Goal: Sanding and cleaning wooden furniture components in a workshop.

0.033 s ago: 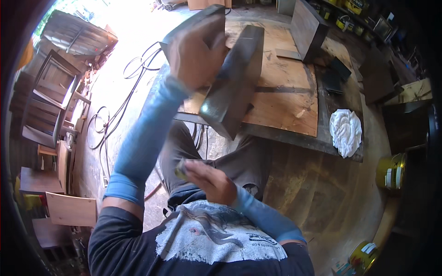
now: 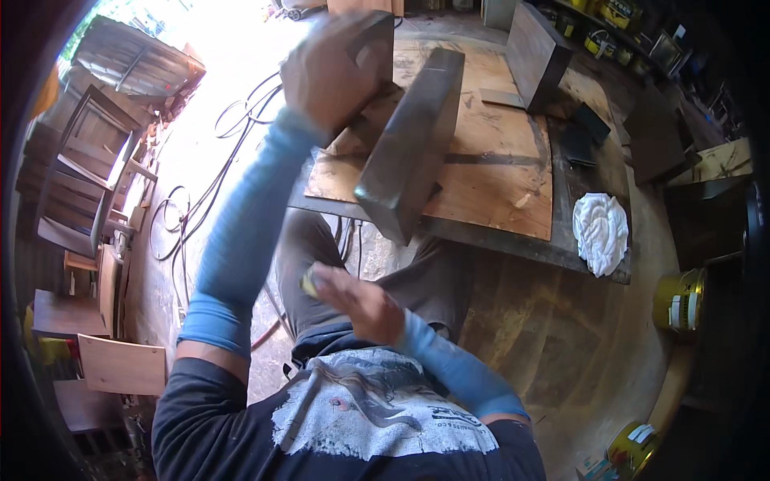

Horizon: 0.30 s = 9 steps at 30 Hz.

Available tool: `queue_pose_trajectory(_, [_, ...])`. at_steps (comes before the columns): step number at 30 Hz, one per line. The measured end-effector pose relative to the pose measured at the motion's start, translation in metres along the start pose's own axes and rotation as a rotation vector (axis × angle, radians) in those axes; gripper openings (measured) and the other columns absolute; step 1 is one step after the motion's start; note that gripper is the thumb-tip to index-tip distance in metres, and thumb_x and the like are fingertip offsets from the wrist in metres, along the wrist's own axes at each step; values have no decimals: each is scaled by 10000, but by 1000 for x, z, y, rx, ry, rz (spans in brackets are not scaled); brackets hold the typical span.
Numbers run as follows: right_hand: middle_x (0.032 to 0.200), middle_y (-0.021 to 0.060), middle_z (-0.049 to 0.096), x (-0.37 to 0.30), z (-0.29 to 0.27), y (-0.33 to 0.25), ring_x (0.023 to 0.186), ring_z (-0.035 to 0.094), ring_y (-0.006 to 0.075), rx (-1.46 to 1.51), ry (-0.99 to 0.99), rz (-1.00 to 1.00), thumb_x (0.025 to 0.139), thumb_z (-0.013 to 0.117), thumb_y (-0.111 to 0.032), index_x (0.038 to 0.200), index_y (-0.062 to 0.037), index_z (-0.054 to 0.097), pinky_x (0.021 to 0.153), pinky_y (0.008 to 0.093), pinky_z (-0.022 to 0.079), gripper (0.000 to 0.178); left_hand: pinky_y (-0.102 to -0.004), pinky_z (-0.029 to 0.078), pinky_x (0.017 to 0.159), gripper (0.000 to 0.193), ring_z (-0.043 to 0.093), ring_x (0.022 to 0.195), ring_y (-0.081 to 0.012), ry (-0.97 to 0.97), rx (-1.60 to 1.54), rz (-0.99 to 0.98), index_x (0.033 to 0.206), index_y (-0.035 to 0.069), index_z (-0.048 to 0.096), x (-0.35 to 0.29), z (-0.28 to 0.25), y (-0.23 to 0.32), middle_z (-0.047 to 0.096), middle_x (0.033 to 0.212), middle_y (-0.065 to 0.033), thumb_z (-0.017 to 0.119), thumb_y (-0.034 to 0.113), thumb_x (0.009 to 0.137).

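My left hand [image 2: 333, 80], blurred, reaches forward over the work table and closes around a dark wooden panel [image 2: 378, 48]. Just right of that hand, a thick dark board [image 2: 413, 148] stands on edge, its near end jutting over the table's front edge. Whether panel and board are joined is hidden. Above my lap, my right hand [image 2: 361, 305] has its fingers pressed together on a small yellowish pad [image 2: 309, 280], which shows only at the fingertips.
Worn plywood [image 2: 497, 192] covers part of the table. A crumpled white cloth [image 2: 600, 234] lies at its right, near dark flat pads [image 2: 584, 132]. Another dark wooden box [image 2: 536, 56] stands at the back. Cables [image 2: 210, 188] and stacked chairs [image 2: 84, 176] are left; a yellow bucket [image 2: 680, 301] is right.
My left hand has shifted a little to the left, and the panel in it has turned, showing less of its broad face. My right hand has moved slightly forward and left with the pad.
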State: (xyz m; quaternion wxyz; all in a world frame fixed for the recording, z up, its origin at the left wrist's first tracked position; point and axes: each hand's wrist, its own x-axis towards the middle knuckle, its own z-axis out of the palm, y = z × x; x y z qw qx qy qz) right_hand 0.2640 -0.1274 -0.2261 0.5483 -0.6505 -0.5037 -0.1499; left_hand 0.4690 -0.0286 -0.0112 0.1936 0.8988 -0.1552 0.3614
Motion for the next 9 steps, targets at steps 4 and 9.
queue_pose_trajectory(4, [1501, 252, 453, 47, -16, 53, 1369, 487, 366, 211, 42, 307, 742, 397, 215, 1547, -30, 327, 1142, 359, 392, 845, -377, 524, 903, 493, 653, 1090, -238, -361, 168, -132, 1154, 112, 719, 69, -8, -106, 702, 1172, -77, 765, 405, 759])
queue_pose_trajectory(9, [1502, 233, 463, 60, -54, 61, 1416, 420, 374, 168, -4, 350, 779, 394, 192, 1569, -117, 312, 1209, 366, 277, 852, -306, 471, 975, 575, 630, 1038, -223, -817, -128, -351, 1228, 66, 656, 66, 14, -147, 672, 1128, -111, 747, 340, 730])
